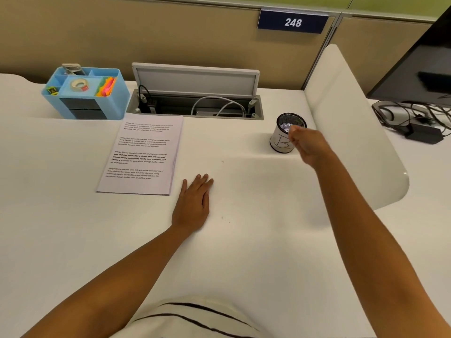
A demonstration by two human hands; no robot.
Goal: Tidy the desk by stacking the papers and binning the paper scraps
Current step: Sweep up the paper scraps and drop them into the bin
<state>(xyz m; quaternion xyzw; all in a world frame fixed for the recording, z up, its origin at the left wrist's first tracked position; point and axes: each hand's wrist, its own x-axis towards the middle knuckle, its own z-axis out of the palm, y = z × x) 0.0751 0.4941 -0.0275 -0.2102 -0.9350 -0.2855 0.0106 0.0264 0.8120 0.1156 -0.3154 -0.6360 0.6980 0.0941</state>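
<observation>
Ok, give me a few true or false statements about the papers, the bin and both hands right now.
1. The white printed paper stack lies left of the left hand. True.
2. The left hand grips the papers. False: it rests flat on the white desk, beside them.
3. The right hand is at the small white cylindrical bin. True.
4. The bin is empty. False: crumpled paper scraps show inside.
5. The blue plastic organiser stands right of the bin. False: far left.
</observation>
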